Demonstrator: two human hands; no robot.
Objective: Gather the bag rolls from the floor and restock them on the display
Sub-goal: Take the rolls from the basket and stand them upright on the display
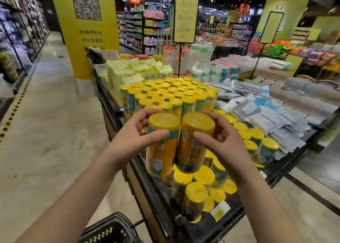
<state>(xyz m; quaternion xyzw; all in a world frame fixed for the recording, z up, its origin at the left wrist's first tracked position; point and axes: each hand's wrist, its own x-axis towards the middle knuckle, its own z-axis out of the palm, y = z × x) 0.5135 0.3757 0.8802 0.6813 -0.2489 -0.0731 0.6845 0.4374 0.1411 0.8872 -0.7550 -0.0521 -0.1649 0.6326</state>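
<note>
I hold two yellow bag rolls upright, side by side, above the front of the display table (161,217). My left hand (136,138) grips the left bag roll (161,145). Around the right bag roll (195,141) my right hand (222,141) is closed. The two rolls touch each other. Behind them a dense block of stacked yellow bag rolls (171,93) stands on the table. Lower yellow rolls (196,191) stand below and to the right of my hands.
A black shopping basket (108,230) sits on the floor at the bottom left. Grey and blue packets (272,114) lie to the right of the rolls, pale green packs (136,71) behind. A sign on a pole (184,18) rises mid-table. The tiled aisle (49,114) runs left.
</note>
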